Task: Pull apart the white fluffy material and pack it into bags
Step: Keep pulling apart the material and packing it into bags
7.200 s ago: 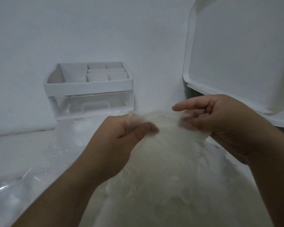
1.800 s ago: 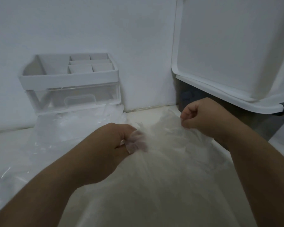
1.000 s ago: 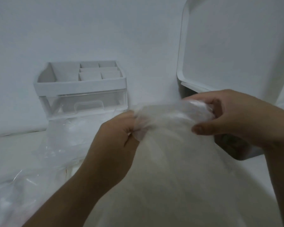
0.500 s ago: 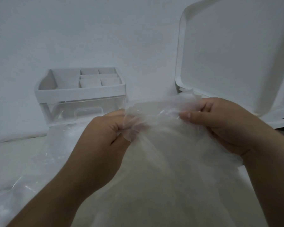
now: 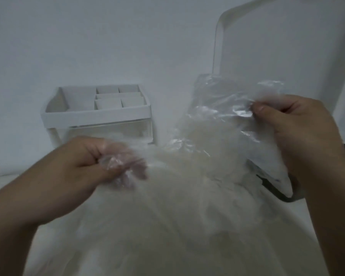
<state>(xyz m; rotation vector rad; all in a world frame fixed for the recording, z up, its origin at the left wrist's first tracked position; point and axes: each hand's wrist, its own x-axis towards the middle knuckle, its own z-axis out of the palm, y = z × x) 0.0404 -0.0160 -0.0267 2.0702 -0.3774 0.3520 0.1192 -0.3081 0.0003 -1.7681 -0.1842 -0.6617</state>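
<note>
Centrally, a clear plastic bag [image 5: 217, 108] holds the white fluffy material [image 5: 177, 216], which fills the lower body of the bag and spreads across the bottom of the view. The bag rests on a pale table [image 5: 6, 180].

Left hand [image 5: 84, 162]: fingers curled tight, pinching the left edge of the bag's top, with film bunched over the fingertips.

Right hand [image 5: 299, 132]: held higher than the left, thumb and curled fingers pinching the right edge of the bag's top. A flap of film stands up above this grip.

The film is drawn sideways between the two grips. Motion blur prevents saying whether the mouth is open.

Behind the left hand, against the wall, stands a white organizer [image 5: 96, 114]. Its top is divided into several compartments over a clear drawer [image 5: 112, 130]; the drawer's contents cannot be made out.

At the right, a white tray [image 5: 287, 46] stands tilted behind the bag and right hand.
</note>
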